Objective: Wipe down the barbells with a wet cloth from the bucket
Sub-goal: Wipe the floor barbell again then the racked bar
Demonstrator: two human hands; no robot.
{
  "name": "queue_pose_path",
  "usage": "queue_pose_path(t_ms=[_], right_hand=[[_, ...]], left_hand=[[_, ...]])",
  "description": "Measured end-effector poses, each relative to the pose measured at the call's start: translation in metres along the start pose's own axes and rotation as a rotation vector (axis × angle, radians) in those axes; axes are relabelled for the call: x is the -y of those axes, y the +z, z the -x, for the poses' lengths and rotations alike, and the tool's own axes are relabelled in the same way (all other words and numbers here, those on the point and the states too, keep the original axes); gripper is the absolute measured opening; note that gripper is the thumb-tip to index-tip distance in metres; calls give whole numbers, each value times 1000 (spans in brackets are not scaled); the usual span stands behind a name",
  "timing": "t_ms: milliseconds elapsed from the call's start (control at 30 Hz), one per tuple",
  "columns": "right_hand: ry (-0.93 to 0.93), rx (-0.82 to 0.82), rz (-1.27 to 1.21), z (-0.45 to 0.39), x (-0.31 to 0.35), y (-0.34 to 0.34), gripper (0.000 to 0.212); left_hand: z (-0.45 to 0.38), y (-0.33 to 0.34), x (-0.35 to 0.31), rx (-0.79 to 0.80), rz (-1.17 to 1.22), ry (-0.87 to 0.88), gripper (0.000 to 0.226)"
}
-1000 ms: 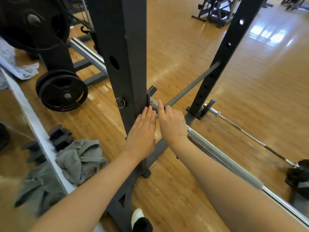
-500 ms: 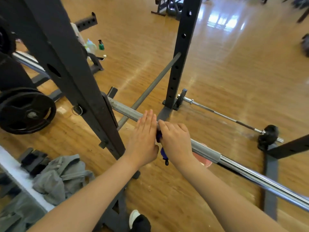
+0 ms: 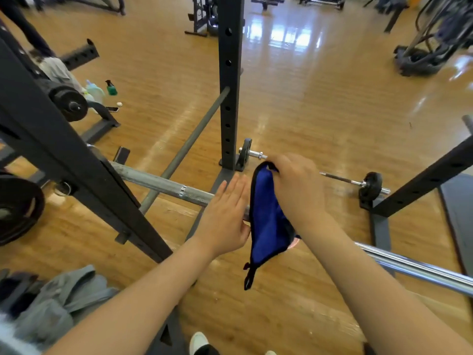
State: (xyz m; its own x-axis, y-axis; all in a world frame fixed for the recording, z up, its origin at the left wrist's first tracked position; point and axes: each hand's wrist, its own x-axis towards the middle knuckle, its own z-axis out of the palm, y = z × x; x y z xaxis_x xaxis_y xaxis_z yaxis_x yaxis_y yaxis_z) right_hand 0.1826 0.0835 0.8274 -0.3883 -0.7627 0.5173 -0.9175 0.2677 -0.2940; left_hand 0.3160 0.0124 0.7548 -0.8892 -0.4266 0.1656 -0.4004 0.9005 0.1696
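Your hands meet over the barbell (image 3: 163,184): your left hand (image 3: 225,219) lies flat, fingers straight, against the bar, while your right hand (image 3: 298,187) pinches the blue cloth (image 3: 266,226), which hangs down across the bar just right of the black rack (image 3: 76,162).

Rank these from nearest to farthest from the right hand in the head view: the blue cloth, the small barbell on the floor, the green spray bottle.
1. blue cloth: pinched in the right hand, hanging below it.
2. small barbell: on the floor just beyond the hand, running off to its right.
3. green spray bottle: far left, on the floor beyond the rack.
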Motion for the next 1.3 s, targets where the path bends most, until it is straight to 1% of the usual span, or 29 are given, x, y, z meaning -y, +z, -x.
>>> queue_pose_path(t_ms=[33,67,133,200,267,300,333,400,433,500,533,567,633,667,733,767,833,867,900,967,1033,1100,1200,1300], right_hand=[[-52,18,33,8,2,8,15],[-87,75,45,19,3,17,14],[-96,202,56,52,3,30,23],[-84,298,137,87,3,37,48],[-93,327,224,105,1,37,77],[-97,322,240,107,-1,36,85],[-93,296,234,106,-3,34,82],[-32,223,160,101,-8,28,52],[26,194,116,98,-11,26,46],[132,142,16,97,-16,23,41],[158,113,-6,99,-17,25,41],[176,102,3,100,-15,27,45],[196,129,40,96,-5,33,55],[212,122,46,91,2,37,56],[244,100,36,80,11,42,51],[244,94,29,76,12,43,46],[164,74,27,78,4,43,32],[113,78,29,83,-2,42,33],[68,92,31,89,-9,40,39],[27,85,18,101,-20,34,46],[34,53,5,112,-33,27,47],[65,4,11,129,-54,15,46],[131,-61,68,149,-75,-1,32],[156,-25,110,137,-68,5,32]], left_hand=[[0,1,-1,3,15,0,77],[1,2,0,4,18,-4,76],[0,3,1,18,-24,-11,79],[1,2,0,40,-80,-18,82],[0,0,-2,31,-94,-9,81],[0,0,-3,37,-85,-7,80],[-1,1,-3,37,-74,-8,80],[0,2,-3,19,-72,-6,80],[0,2,-3,20,-84,-1,80],[1,2,-2,26,-99,2,79],[1,3,-1,25,-99,2,79],[1,4,-1,26,-99,1,78],[0,7,0,9,-102,-6,78],[-1,8,1,-5,-121,-4,78],[-1,10,0,21,-161,-19,76],[-2,12,0,22,-162,-25,75],[-2,13,0,9,-167,-21,74],[-3,13,0,-3,-175,-15,74],[-3,13,-1,-9,-181,-12,76],[-3,11,-3,10,-203,-15,82],[-3,9,-9,31,-233,1,88],[-2,8,-20,38,-265,68,90],[-1,12,-49,37,-253,145,86],[-9,19,-83,45,-238,117,85]])
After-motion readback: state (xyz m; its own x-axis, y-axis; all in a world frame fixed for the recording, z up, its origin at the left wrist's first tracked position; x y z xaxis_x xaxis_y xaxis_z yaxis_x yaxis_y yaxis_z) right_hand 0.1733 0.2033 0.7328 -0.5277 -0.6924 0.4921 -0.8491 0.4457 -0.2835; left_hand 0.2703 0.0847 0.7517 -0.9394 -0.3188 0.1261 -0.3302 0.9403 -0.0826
